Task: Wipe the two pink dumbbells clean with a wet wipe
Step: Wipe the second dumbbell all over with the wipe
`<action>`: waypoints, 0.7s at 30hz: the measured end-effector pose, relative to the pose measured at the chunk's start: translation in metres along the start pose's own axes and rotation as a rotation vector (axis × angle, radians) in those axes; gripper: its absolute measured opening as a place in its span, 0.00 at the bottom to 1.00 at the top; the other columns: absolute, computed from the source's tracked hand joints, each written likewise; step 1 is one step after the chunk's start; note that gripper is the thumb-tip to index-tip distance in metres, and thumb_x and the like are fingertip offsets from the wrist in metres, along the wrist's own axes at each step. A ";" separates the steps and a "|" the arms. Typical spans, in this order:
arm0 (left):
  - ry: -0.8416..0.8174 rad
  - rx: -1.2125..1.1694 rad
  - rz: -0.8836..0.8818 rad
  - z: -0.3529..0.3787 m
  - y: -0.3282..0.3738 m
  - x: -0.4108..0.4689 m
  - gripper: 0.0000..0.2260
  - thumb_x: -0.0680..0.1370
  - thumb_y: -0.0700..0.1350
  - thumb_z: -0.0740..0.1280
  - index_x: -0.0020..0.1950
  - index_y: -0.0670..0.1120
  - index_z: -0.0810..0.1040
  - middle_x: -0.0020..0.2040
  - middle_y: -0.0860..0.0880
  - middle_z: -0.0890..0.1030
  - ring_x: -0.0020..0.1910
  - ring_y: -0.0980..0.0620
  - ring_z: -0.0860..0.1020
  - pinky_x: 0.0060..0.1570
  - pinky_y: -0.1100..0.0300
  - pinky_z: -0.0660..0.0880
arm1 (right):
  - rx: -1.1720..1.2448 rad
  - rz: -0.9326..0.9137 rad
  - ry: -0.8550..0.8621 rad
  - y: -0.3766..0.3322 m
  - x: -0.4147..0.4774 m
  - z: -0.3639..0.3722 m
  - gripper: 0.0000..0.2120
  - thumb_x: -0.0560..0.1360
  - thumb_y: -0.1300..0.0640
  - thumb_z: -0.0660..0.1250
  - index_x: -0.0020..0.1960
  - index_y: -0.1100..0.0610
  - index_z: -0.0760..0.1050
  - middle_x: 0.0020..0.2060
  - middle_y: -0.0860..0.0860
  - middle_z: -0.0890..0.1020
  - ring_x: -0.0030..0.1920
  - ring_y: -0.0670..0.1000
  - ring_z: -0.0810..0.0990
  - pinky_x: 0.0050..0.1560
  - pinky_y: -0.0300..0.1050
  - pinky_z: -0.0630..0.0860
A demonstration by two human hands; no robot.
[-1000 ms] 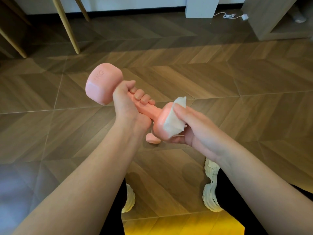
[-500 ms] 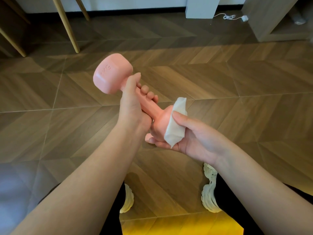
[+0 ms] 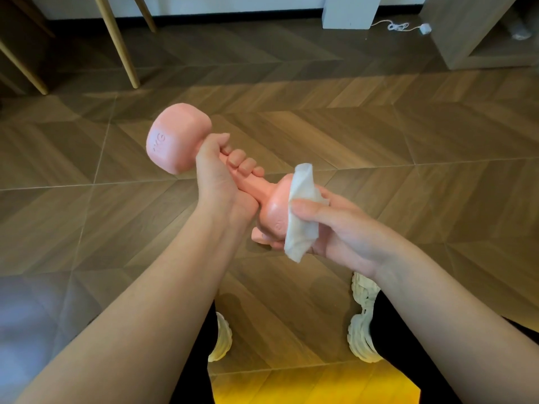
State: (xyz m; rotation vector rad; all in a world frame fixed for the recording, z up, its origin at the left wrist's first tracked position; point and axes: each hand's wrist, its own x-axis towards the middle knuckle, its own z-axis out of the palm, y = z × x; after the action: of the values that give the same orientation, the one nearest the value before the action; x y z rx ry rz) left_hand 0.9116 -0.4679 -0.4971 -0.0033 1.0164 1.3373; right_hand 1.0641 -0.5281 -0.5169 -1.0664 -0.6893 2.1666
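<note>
A pink dumbbell [image 3: 178,141] is held in the air, tilted, its far head up to the left. My left hand [image 3: 217,176] is wrapped around its handle. My right hand [image 3: 335,225] presses a white wet wipe [image 3: 302,211] against the near head of this dumbbell, thumb on top of the wipe. A small pink part [image 3: 258,237] of a second dumbbell shows on the floor just below the near head; the rest of it is hidden behind my hands.
Wooden herringbone floor [image 3: 379,141] all around. Wooden furniture legs [image 3: 116,42] stand at the back left, a white block [image 3: 350,10] and a white cable [image 3: 399,26] at the back, a wooden cabinet [image 3: 466,30] at the back right. My two white shoes [image 3: 363,316] are below.
My left hand has tilted and turned the dumbbell a little, its far head shifting. My right hand has slid the wipe round the near head, lower and to the right.
</note>
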 end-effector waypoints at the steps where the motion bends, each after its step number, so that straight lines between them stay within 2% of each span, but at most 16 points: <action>1: 0.002 0.017 0.001 0.000 -0.002 0.000 0.14 0.77 0.44 0.62 0.33 0.50 0.61 0.25 0.54 0.58 0.22 0.54 0.58 0.27 0.62 0.62 | -0.061 -0.013 0.032 0.003 0.002 0.001 0.29 0.72 0.56 0.73 0.71 0.57 0.68 0.65 0.65 0.77 0.62 0.67 0.79 0.62 0.63 0.76; 3: -0.002 0.046 -0.010 0.001 -0.007 -0.001 0.14 0.77 0.44 0.61 0.34 0.49 0.60 0.26 0.54 0.58 0.23 0.54 0.57 0.28 0.61 0.61 | -0.205 -0.046 0.117 0.006 0.004 0.008 0.22 0.75 0.51 0.72 0.66 0.56 0.72 0.57 0.60 0.82 0.55 0.60 0.82 0.55 0.57 0.81; 4: -0.006 0.053 -0.020 0.002 -0.009 -0.002 0.14 0.77 0.44 0.61 0.34 0.49 0.60 0.26 0.53 0.58 0.23 0.54 0.57 0.28 0.60 0.61 | -0.219 -0.046 0.155 0.005 0.004 0.012 0.20 0.77 0.48 0.69 0.65 0.57 0.74 0.53 0.61 0.82 0.51 0.59 0.82 0.51 0.55 0.82; 5: -0.012 0.059 -0.026 0.004 -0.010 -0.002 0.14 0.77 0.44 0.61 0.34 0.49 0.61 0.26 0.53 0.58 0.22 0.54 0.58 0.28 0.61 0.62 | -0.202 -0.043 0.187 0.004 0.004 0.012 0.23 0.78 0.45 0.66 0.65 0.60 0.72 0.52 0.65 0.82 0.49 0.60 0.82 0.50 0.55 0.83; 8: -0.020 0.058 -0.024 0.006 -0.007 -0.002 0.14 0.77 0.43 0.61 0.33 0.49 0.61 0.25 0.54 0.59 0.22 0.54 0.58 0.27 0.62 0.63 | -0.063 -0.010 0.101 -0.004 0.000 0.005 0.31 0.78 0.46 0.66 0.71 0.65 0.65 0.61 0.71 0.76 0.53 0.65 0.80 0.52 0.58 0.82; 10: -0.010 0.025 -0.032 0.004 -0.004 -0.002 0.14 0.77 0.43 0.61 0.33 0.49 0.61 0.25 0.54 0.59 0.22 0.54 0.59 0.26 0.62 0.63 | -0.029 0.008 0.003 -0.007 -0.004 -0.002 0.30 0.75 0.51 0.67 0.73 0.62 0.64 0.64 0.70 0.74 0.57 0.66 0.78 0.58 0.62 0.79; 12: -0.001 0.002 -0.039 0.002 -0.003 -0.001 0.15 0.77 0.43 0.61 0.32 0.49 0.61 0.25 0.54 0.59 0.22 0.54 0.58 0.25 0.63 0.63 | -0.085 0.005 0.013 -0.004 -0.005 -0.006 0.30 0.72 0.54 0.69 0.71 0.59 0.66 0.62 0.66 0.76 0.60 0.65 0.78 0.61 0.64 0.76; 14: 0.007 0.009 -0.047 0.000 -0.005 -0.002 0.14 0.77 0.43 0.61 0.33 0.49 0.61 0.25 0.54 0.59 0.22 0.54 0.58 0.26 0.63 0.62 | -0.160 -0.004 0.077 0.002 -0.003 -0.003 0.32 0.70 0.52 0.73 0.70 0.56 0.68 0.61 0.62 0.79 0.58 0.62 0.82 0.54 0.57 0.81; 16: 0.001 0.023 -0.060 0.000 -0.009 -0.003 0.14 0.77 0.43 0.61 0.33 0.49 0.60 0.25 0.54 0.59 0.22 0.54 0.58 0.27 0.62 0.62 | -0.218 -0.016 0.149 0.006 0.000 0.004 0.32 0.70 0.45 0.73 0.70 0.55 0.68 0.59 0.61 0.81 0.53 0.59 0.84 0.46 0.51 0.81; 19: -0.012 0.033 -0.067 0.003 -0.010 -0.003 0.14 0.77 0.43 0.61 0.33 0.49 0.61 0.25 0.54 0.59 0.22 0.54 0.59 0.27 0.62 0.63 | -0.211 -0.001 0.197 0.003 0.002 0.006 0.33 0.75 0.37 0.66 0.68 0.60 0.68 0.55 0.66 0.82 0.46 0.60 0.84 0.42 0.50 0.82; 21: -0.015 0.034 -0.059 0.004 -0.007 -0.002 0.14 0.77 0.44 0.61 0.32 0.49 0.61 0.25 0.54 0.59 0.22 0.54 0.59 0.27 0.62 0.63 | -0.150 0.019 0.119 -0.004 -0.001 0.002 0.34 0.75 0.39 0.65 0.71 0.62 0.66 0.57 0.68 0.80 0.47 0.61 0.83 0.43 0.52 0.83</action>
State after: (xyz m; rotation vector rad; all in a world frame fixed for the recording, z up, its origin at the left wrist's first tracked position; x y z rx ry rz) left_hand 0.9198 -0.4693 -0.4967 0.0023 1.0190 1.2644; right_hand 1.0640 -0.5263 -0.5129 -1.2739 -0.7994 2.0738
